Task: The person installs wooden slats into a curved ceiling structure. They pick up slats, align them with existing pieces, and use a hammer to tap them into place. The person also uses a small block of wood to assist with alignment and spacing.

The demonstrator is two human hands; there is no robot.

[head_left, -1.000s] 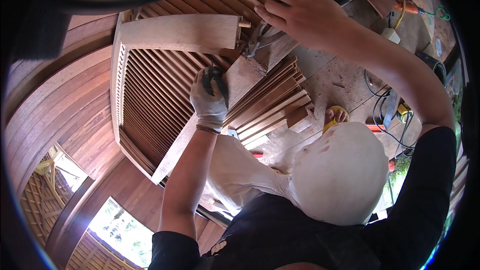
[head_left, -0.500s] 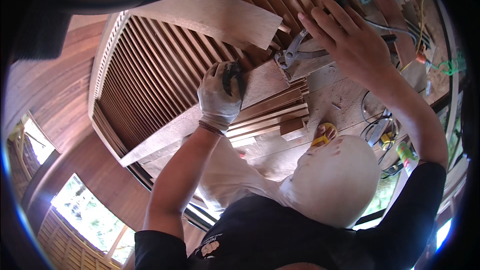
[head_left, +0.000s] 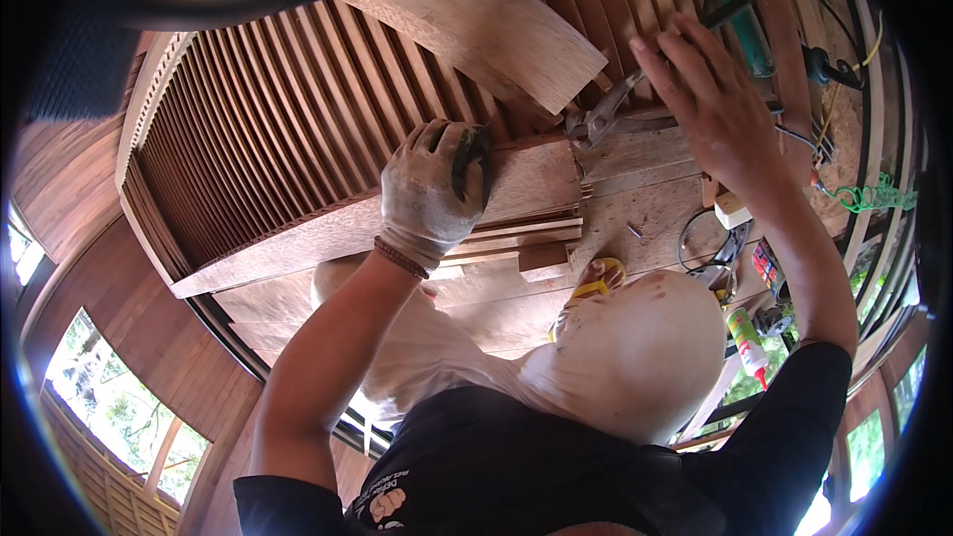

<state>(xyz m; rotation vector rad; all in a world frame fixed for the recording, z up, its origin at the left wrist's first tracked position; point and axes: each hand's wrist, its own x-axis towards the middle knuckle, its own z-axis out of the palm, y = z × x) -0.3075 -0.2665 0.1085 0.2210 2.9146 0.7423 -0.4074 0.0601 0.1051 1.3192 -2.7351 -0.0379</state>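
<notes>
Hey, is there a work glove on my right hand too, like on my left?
No, your right hand shows bare skin, while your left hand wears a pale glove.

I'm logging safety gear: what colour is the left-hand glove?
The glove is off-white, blackish along its right side; best seen in the head view.

- My left glove (head_left: 427, 189) is greyish white with black parts.
- The wooden slats (head_left: 260, 124) make reddish-brown stripes.
- The pliers (head_left: 602, 123) have grey head.
- My trousers (head_left: 635, 362) are off-white with reddish spots.
</notes>
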